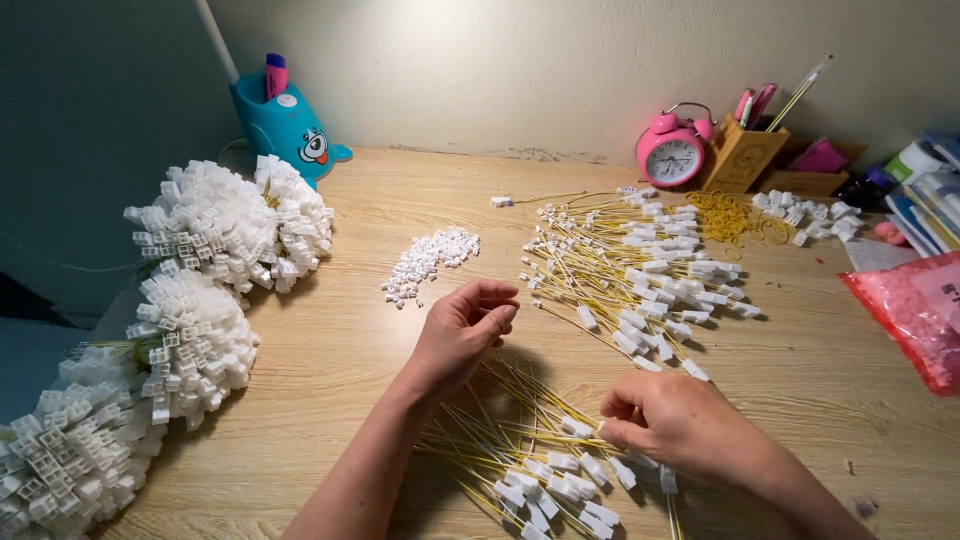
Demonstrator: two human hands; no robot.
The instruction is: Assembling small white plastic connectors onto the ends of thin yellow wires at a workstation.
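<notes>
Low in the frame, the right hand (pixel 680 425) pinched a white connector among the yellow wires (pixel 520 450) on the bench (pixel 330 350), while the left hand (pixel 460 335) hovered with fingers curled, its contents hidden. Bundled connector clusters (pixel 215 225) crowded the left, loose white pieces (pixel 425 260) the centre, a pink clock (pixel 672 152) the upper right.

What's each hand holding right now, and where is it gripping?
The right hand pinches a yellow wire near its white connector. The left hand has its fingertips pinched together; whether anything is between them cannot be told.
</notes>
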